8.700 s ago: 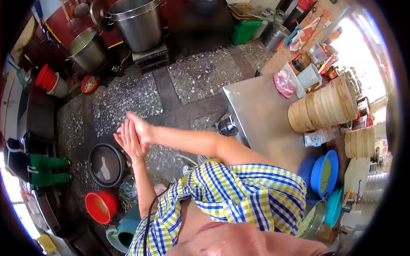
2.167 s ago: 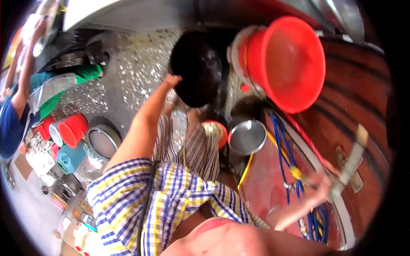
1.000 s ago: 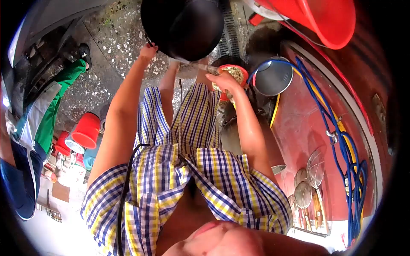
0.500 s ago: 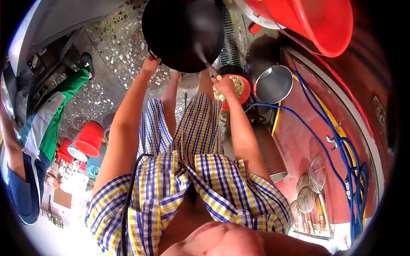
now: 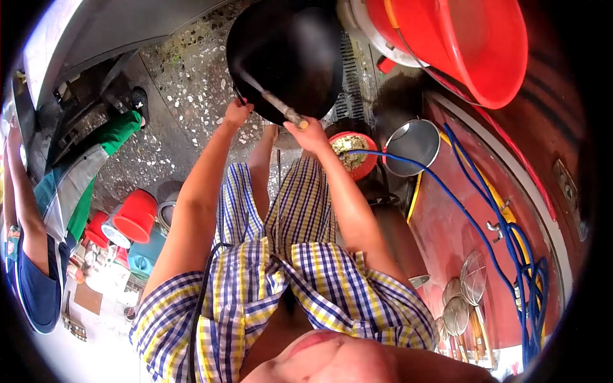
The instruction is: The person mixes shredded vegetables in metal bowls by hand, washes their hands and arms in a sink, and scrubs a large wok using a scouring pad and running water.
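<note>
Speckled floor [image 5: 191,73] beside a black wok [image 5: 284,57], its rim handle [image 5: 238,95] gripped by the left hand [image 5: 238,113], the right hand [image 5: 309,133] holding a spray nozzle [image 5: 278,105] over it; probably heavy, rigid, slippery when wet, best held by that handle.

Speckled stone floor [image 5: 191,83] at upper left of centre, with dark drain grating [image 5: 350,76] alongside; red wall [image 5: 447,236] at right; bright glare at lower left.

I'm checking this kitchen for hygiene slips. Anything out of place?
The blue hose crosses over the red bowl of pale pieces, which sits beside the drain grate. That looks odd, since splashes could reach them.
</note>
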### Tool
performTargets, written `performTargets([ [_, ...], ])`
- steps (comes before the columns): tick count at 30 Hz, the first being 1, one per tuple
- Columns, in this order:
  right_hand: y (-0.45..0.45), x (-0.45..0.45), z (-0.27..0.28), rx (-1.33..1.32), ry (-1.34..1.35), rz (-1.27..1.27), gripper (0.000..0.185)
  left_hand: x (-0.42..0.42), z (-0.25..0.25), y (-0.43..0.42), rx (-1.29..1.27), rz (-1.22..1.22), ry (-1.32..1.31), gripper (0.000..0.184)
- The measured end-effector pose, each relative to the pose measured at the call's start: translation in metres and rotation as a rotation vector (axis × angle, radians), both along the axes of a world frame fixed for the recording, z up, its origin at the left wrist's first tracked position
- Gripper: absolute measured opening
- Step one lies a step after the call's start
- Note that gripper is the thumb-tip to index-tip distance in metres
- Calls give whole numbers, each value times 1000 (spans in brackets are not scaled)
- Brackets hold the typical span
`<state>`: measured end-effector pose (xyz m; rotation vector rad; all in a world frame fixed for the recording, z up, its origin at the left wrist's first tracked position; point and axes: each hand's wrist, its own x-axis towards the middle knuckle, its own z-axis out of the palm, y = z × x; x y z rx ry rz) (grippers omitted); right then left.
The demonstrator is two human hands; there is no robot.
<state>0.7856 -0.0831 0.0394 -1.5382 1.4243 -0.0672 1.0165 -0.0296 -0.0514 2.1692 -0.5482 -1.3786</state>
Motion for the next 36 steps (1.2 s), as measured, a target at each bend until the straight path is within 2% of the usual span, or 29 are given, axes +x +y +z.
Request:
performTargets([
  [1, -4, 8, 1, 2, -46, -27, 43, 1, 1, -5, -6, 0, -5, 41],
  [3, -32, 30, 7, -39, 69, -281, 44, 0, 15, -14, -50, 92, 32, 41],
  [4, -32, 35, 5, -78, 29, -289, 43, 1, 19, -12, -68, 38, 106, 38],
  [5, -28, 39, 20, -48, -19, -200, 44, -1, 22, -10, -71, 38, 104, 38],
  [7, -25, 44, 36, -111, 76, -42, 45, -9, 29, -8, -55, -20, -70, 32],
  [8, -32, 45, 41, -82, 134, -129, 45, -7, 19, -10, -99, 51, 66, 29],
  [9, -36, 41, 28, -71, 147, -242, 43, -6, 20, -8, -102, 51, 67, 29],
  [11, -27, 27, 6, 11, 244, -189, 41, -4, 21, -4, -54, 91, 102, 29],
  [13, -6, 10, 32, 43, 308, -3, 40, 2, 14, 6, 19, 117, 103, 32],
  [15, 12, -9, 22, 5, 402, 15, 42, 8, 19, 12, 65, 141, 87, 36],
  [16, 18, -18, 16, -9, 394, -31, 41, 6, 47, 11, 67, 174, 135, 45],
  [20, 34, -29, 45, -43, 397, -103, 44, 38, 38, 22, 159, 208, 235, 54],
  [21, 38, -32, 51, -52, 395, -101, 44, 42, 41, 25, 150, 211, 234, 54],
  [23, 45, -41, 60, -92, 300, -39, 49, 49, 44, 32, 176, 284, 171, 42],
  [25, 52, -52, 67, -145, 267, -15, 47, 56, 37, 39, 180, 278, 187, 47],
  [27, 57, -61, 83, -191, 239, -8, 46, 50, 44, 41, 220, 391, 196, 50],
  [28, 58, -66, 100, -181, 134, -128, 42, 58, 12, 50, 237, 400, 274, 54],
  [29, 60, -76, 113, -171, 29, -246, 38, 62, 15, 57, 232, 394, 275, 54],
  [31, 70, -111, 119, -116, -167, -430, 30, 58, 29, 67, 94, 227, 417, 55],
  [32, 72, -133, 133, -142, -187, -421, 24, 52, 29, 76, -24, 275, 463, 56],
  [33, 76, -155, 145, -183, -189, -462, 24, 36, 35, 94, -140, 323, 515, 57],
  [34, 81, -185, 157, -326, -184, -424, 28, 10, 67, 95, -223, 240, 490, 55],
  [35, 83, -221, 173, -467, -163, -383, 32, -6, 67, 100, -292, 196, 497, 51],
  [36, 78, -256, 191, -481, -125, -395, 34, -20, 71, 105, -355, 173, 553, 48],
])
